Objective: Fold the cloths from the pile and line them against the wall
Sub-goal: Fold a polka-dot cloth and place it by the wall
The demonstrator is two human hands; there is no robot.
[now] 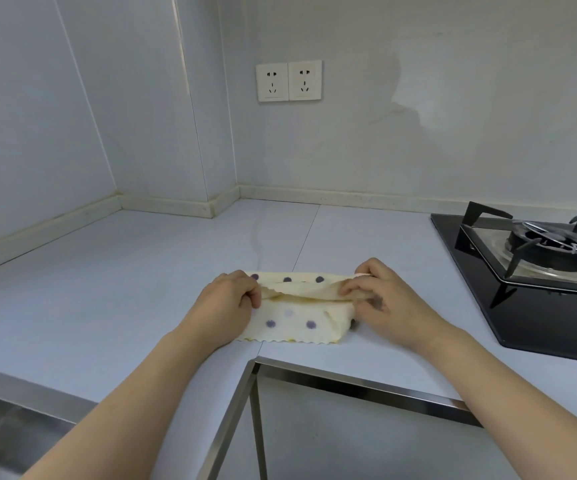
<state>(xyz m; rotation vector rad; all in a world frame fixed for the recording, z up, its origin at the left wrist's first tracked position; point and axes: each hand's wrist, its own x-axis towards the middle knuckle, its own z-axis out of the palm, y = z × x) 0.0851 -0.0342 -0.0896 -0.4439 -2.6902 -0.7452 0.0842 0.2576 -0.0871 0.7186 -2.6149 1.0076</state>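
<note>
The cloth's (294, 320) ends are hidden under the left hand (226, 301) and right hand (382, 299), which pinch its raised fold, near the tabletop's (107, 289) front edge, bare surface stretching to the wall (418, 133)

The cloth (294, 317) at the centre of the frame is soft, fuzzy, matt fabric, pale yellow with purple dots and a wavy-cut hem, and it creases where the left hand (226, 303) and right hand (380, 299) pinch it. The countertop (107, 289) under it is smooth with a dull sheen, edged at lower centre by a strip of brushed metal trim (349, 379). At the right, the hob (539, 306) is glossy black glass carrying a matt black metal pan support (481, 223), while the wall panels (418, 98) look smooth and faintly glossy and the two sockets (289, 81) are shiny white plastic.
</note>
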